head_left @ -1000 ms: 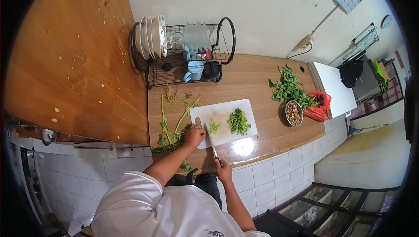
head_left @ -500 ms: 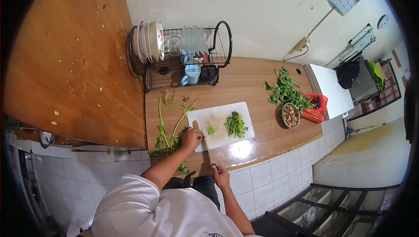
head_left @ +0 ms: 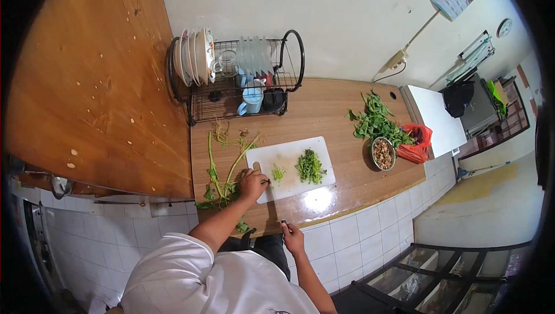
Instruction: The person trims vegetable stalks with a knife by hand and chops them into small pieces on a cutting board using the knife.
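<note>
My left hand point(head_left: 253, 186) is closed at the lower left corner of a white cutting board point(head_left: 284, 148), fingers wrapped round green vegetable stems point(head_left: 266, 181); most of them are hidden under the hand. In my closed right hand point(head_left: 293, 238), at the table's front edge, is the handle of a knife point(head_left: 277, 206). Its thin blade points up towards the board, close to the left fingertips. Chopped greens point(head_left: 310, 167) form a leafy heap on the right of the board. Nearer the left hand lie a few paler chopped bits point(head_left: 278, 172).
Long leafy stalks point(head_left: 212, 161) with roots lie left of the board. A black dish rack point(head_left: 214, 113) with plates and mugs stands behind. To the right are a bowl of brown pieces point(head_left: 383, 153), a leafy bunch point(head_left: 374, 119) and a red plastic bag point(head_left: 419, 145). A wooden panel point(head_left: 98, 83) rises at left.
The view has shifted slightly. My right hand and the knife handle sit a touch lower, while my left hand keeps its hold at the board's corner.
</note>
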Tool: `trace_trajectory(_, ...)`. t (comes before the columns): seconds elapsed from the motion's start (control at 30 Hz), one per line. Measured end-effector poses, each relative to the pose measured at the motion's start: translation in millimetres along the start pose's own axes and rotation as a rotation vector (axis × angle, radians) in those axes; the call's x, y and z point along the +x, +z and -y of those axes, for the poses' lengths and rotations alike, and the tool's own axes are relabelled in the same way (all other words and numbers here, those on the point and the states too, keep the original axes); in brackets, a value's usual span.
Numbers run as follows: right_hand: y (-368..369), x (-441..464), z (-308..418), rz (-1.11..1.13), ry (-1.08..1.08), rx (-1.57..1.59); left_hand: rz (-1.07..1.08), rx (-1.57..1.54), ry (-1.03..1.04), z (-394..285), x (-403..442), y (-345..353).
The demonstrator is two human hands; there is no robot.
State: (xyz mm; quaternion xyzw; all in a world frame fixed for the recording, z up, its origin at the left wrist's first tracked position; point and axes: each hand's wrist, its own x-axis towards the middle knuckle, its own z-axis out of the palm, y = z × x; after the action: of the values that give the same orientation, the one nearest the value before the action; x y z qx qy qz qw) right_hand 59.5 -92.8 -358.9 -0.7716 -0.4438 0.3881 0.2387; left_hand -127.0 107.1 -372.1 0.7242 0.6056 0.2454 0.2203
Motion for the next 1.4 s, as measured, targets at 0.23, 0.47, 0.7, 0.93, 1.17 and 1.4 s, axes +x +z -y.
trace_trajectory(0.23,3.1,15.7,25.1,-0.064,-0.046,-0.085,-0.048,0.057,0.043,2.7,-7.9,6.6)
trace_trajectory(0.47,1.9,11.2,24.7,-0.01,0.001,-0.019,0.022,0.097,0.052,6.0,4.9,-2.7)
trace_trajectory(0.7,-4.4,-3.1,34.1,0.041,0.068,-0.023,-0.024,0.063,0.057,11.8,-0.6,4.8)
trace_trajectory(0.93,2.6,20.1,38.8,-0.02,-0.001,-0.077,-0.012,0.043,0.076,9.3,-4.4,2.6)
trace_trajectory(1.17,1.0,3.3,20.7,-0.02,-0.007,-0.016,-0.086,0.073,0.05,-3.0,-0.9,-13.3)
trace_trajectory(1.4,4.3,-0.2,26.2,-0.028,0.01,-0.063,-0.079,0.045,0.039,9.1,-6.6,3.3)
